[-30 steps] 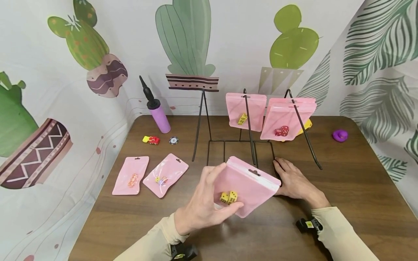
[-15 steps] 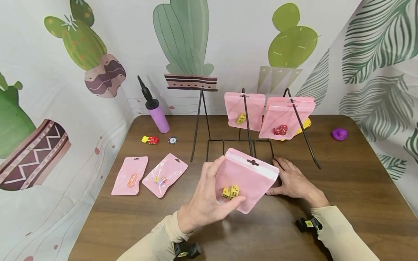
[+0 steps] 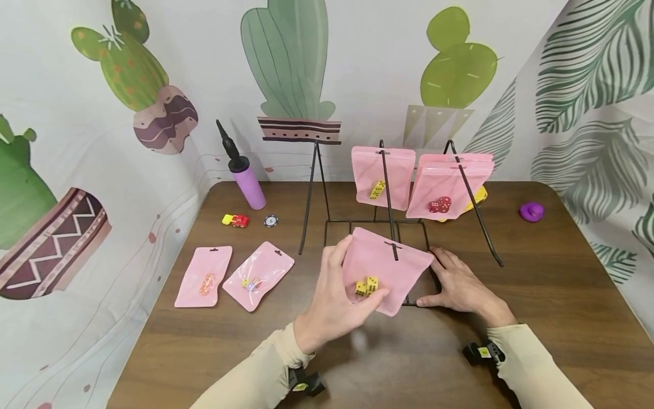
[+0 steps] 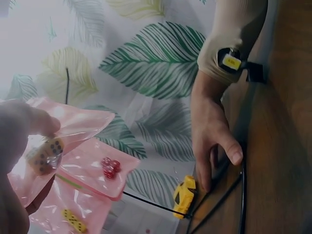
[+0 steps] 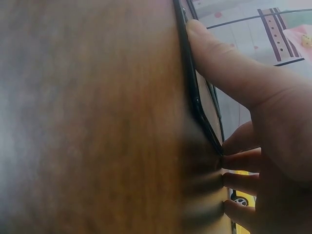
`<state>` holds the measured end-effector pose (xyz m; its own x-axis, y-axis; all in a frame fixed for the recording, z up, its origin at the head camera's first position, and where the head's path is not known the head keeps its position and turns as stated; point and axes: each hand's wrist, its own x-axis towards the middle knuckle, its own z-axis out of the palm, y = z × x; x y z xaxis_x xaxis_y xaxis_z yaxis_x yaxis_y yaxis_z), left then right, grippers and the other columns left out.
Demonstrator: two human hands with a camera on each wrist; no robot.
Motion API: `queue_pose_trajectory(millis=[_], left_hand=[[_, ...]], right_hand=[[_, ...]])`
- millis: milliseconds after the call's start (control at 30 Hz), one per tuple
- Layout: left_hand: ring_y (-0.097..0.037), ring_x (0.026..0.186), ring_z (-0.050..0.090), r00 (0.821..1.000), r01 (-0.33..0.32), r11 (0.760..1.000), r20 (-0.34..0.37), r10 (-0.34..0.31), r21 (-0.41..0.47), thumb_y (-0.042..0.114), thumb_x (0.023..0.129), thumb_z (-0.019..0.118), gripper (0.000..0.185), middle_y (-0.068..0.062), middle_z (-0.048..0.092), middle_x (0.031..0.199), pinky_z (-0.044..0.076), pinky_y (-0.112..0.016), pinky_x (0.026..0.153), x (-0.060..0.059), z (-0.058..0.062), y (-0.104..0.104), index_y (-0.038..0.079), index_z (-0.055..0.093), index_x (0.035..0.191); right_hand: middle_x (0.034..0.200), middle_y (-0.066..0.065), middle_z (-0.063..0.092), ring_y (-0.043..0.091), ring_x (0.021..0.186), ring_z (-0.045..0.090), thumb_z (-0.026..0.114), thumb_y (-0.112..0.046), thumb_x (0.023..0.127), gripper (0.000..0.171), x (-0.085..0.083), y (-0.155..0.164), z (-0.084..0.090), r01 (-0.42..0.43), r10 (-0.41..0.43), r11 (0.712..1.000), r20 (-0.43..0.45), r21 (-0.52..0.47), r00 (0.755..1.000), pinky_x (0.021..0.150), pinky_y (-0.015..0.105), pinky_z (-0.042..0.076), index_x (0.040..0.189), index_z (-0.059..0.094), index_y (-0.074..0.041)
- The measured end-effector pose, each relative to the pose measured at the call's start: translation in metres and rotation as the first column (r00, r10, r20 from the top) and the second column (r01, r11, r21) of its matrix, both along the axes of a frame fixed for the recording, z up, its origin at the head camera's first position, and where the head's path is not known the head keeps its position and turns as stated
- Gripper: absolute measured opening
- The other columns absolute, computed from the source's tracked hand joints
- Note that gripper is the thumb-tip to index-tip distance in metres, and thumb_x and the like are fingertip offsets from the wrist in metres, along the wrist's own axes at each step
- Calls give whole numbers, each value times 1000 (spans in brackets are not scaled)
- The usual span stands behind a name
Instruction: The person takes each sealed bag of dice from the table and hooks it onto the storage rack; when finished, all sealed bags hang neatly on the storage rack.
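Observation:
My left hand (image 3: pixel 334 304) pinches a pink zip bag (image 3: pixel 409 267) between thumb and fingers. Yellow dice (image 3: pixel 367 286) show through its clear front. The bag is tilted at the front end of the middle prong of a black wire rack (image 3: pixel 389 199); the prong's tip lies over the bag's hang hole. In the left wrist view, dotted dice (image 4: pixel 45 156) sit behind my fingers. My right hand (image 3: pixel 462 284) rests at the front right corner of the rack's base. In the right wrist view, its thumb (image 5: pixel 219 53) touches a base wire, and the fingertips touch farther along.
A bag with yellow dice (image 3: pixel 365 162) hangs on the middle prong, bags with red dice (image 3: pixel 429 182) on the right one. Two bags (image 3: pixel 204 261) (image 3: pixel 265 261) lie left. Around stand a purple pump (image 3: pixel 250 187), toy car (image 3: pixel 236 220), chip (image 3: pixel 271 221), purple duck (image 3: pixel 532 212) and yellow toy car (image 3: pixel 477 197).
My left hand has moved the bag up and away from me, bringing its hang hole to the middle prong's tip. My right hand has stayed at the rack's base, its thumb shifting slightly.

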<state>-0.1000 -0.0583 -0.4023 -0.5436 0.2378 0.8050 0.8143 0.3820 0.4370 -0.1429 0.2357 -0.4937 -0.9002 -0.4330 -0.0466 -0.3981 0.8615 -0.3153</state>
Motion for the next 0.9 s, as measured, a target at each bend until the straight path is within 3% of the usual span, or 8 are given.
queue_pose_trajectory(millis=[200, 367, 633, 767, 900], left_hand=[[-25, 98, 48, 993, -111, 992, -21, 112, 67, 20, 67, 87, 98, -18, 48, 114, 47, -30, 79, -28, -9, 20, -6, 28, 141], [-24, 97, 47, 983, -184, 974, 4, 185, 133, 17, 70, 81, 93, -18, 48, 112, 47, -31, 79, -62, -11, 35, -4, 27, 143], [-27, 104, 46, 970, -240, 949, 68, 231, 202, 16, 73, 81, 93, -19, 45, 119, 46, -36, 89, -118, -12, 50, 2, 23, 145], [-27, 105, 46, 965, -263, 942, 75, 253, 209, 16, 73, 80, 93, -20, 45, 121, 46, -36, 91, -133, -12, 52, 3, 23, 146], [-26, 107, 47, 964, -263, 941, 83, 251, 214, 16, 73, 80, 93, -19, 45, 123, 47, -36, 93, -138, -12, 53, 5, 23, 145]], right_hand=[[149, 36, 30, 52, 137, 26, 74, -67, 70, 116, 1, 0, 2, -11, 11, 1000, -4, 28, 1000, 109, 63, 27, 143, 34, 14], [149, 33, 32, 50, 137, 27, 73, -68, 70, 116, 1, -1, 2, -13, 14, 1000, -10, 25, 1000, 109, 62, 28, 143, 35, 13], [148, 33, 32, 50, 136, 28, 72, -70, 70, 115, 3, 0, -2, -15, 15, 1000, -18, 22, 1000, 109, 63, 29, 142, 36, 13], [149, 32, 32, 50, 137, 28, 71, -71, 70, 116, 3, 1, -2, -15, 16, 1000, -24, 23, 1000, 109, 63, 28, 143, 36, 12], [149, 32, 32, 50, 137, 28, 71, -71, 70, 116, 3, 2, 0, -11, 11, 1000, -22, 21, 1000, 109, 63, 29, 143, 36, 12]])
